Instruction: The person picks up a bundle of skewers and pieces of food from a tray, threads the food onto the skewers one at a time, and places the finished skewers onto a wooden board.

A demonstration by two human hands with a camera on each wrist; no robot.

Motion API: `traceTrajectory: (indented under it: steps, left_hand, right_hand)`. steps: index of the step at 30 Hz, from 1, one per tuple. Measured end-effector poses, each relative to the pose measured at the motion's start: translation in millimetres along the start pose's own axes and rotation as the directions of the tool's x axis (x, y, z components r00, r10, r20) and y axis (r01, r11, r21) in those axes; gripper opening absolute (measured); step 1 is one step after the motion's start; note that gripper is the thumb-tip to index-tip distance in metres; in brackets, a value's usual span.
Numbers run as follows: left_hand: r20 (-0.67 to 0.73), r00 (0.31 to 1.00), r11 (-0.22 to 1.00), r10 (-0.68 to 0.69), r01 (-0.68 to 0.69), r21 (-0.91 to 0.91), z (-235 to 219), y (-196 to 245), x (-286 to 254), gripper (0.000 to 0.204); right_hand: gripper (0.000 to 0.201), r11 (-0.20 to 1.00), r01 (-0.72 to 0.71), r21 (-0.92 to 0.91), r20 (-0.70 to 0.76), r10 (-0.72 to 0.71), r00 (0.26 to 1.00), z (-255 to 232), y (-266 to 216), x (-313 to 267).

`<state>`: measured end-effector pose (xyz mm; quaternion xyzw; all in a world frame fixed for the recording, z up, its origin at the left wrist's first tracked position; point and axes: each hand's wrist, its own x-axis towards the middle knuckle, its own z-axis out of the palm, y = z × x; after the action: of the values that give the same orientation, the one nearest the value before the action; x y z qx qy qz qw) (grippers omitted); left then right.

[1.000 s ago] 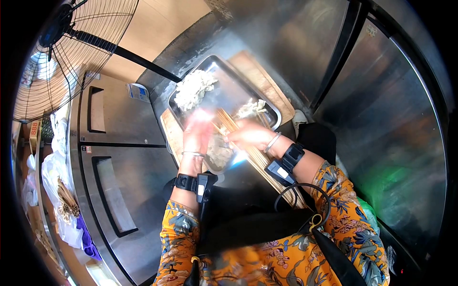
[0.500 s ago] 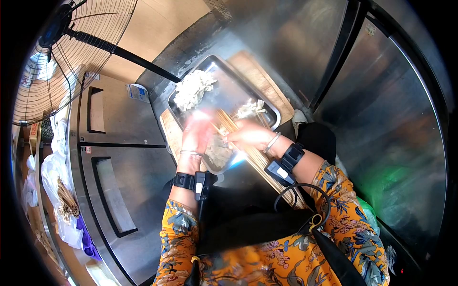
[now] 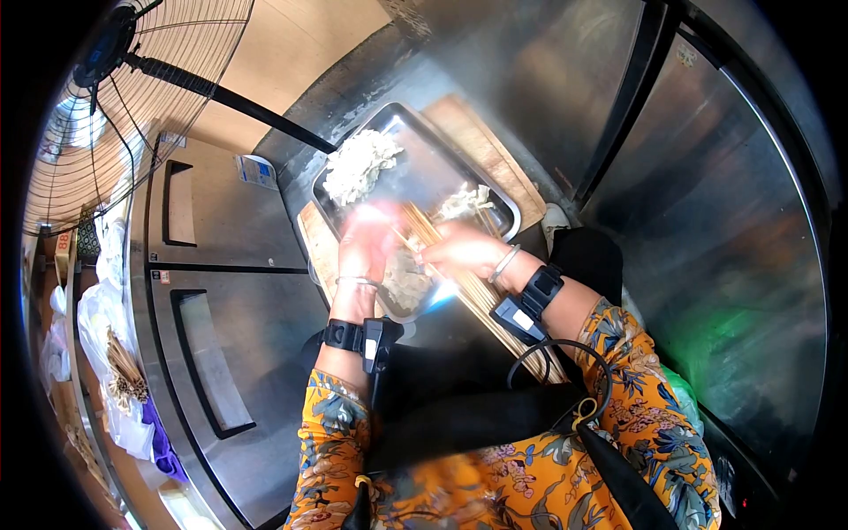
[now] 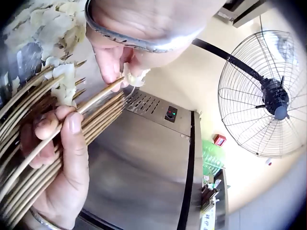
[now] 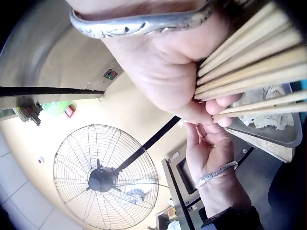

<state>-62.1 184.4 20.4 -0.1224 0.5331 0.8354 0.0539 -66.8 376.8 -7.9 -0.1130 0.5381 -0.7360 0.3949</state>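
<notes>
My right hand [image 3: 468,251] grips a bundle of thin wooden skewers [image 3: 501,318]; in the left wrist view its thumb and fingers pinch one skewer [image 4: 33,152] apart from the bundle. At that skewer's tip, my left hand [image 4: 136,28] pinches a pale, thin piece of food [image 4: 134,76]. Below both hands lies a metal tray [image 3: 508,205], with a large heap of pale pieces [image 3: 360,166] at its far left and a smaller pile [image 3: 465,202] at the right. Glare blurs my left fingers in the head view.
Wooden boards [image 3: 486,146] lie under the tray. A black wire fan [image 3: 132,97] stands at the far left, over steel cabinets [image 3: 221,212] with handles. Large steel doors [image 3: 707,221] rise on the right. Plastic bags and a bundle of sticks [image 3: 125,371] are on the left shelf.
My left hand has shifted slightly near the skewer tips. My right hand and the skewer bundle have stayed almost in place, and the heaps in the tray look the same.
</notes>
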Motion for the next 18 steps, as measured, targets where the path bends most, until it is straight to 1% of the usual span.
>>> traceTrajectory:
  steps: [2,3,6,9,12,15,18]
  left_hand:
    - [-0.042,0.999,0.999,-0.017,0.016,-0.029,2,0,1,0.021]
    - [-0.063,0.998,0.999,-0.026,0.024,-0.044,3,0,1,0.022]
    - [-0.015,0.999,0.998,-0.036,0.035,-0.055,-2,-2,3,0.022]
    - [-0.023,0.998,0.997,-0.053,0.052,-0.06,-3,-3,3,0.021]
    - [0.007,0.998,0.998,-0.061,0.061,0.003,-3,-1,2,0.02]
    - [0.157,0.987,0.998,-0.033,0.041,-0.046,-10,-7,5,0.019]
    - [-0.005,0.997,0.996,-0.078,0.078,0.033,-6,-12,0,0.019]
  right_hand:
    - [0.017,0.999,-0.031,0.024,0.037,0.03,0.999,-2,1,2]
    - [0.015,1.0,-0.013,0.025,0.028,0.013,1.0,-2,1,2]
    - [0.015,0.999,0.023,0.026,0.009,-0.024,1.0,0,3,1]
    - [0.015,0.999,0.027,0.021,0.006,-0.027,1.0,-1,7,4]
    - [0.014,1.0,0.014,-0.004,0.018,-0.014,1.0,-2,10,7]
    - [0.016,1.0,-0.017,-0.023,0.041,0.018,0.999,-4,7,8]
    - [0.015,0.999,-0.033,-0.028,0.022,0.033,0.999,-2,2,3]
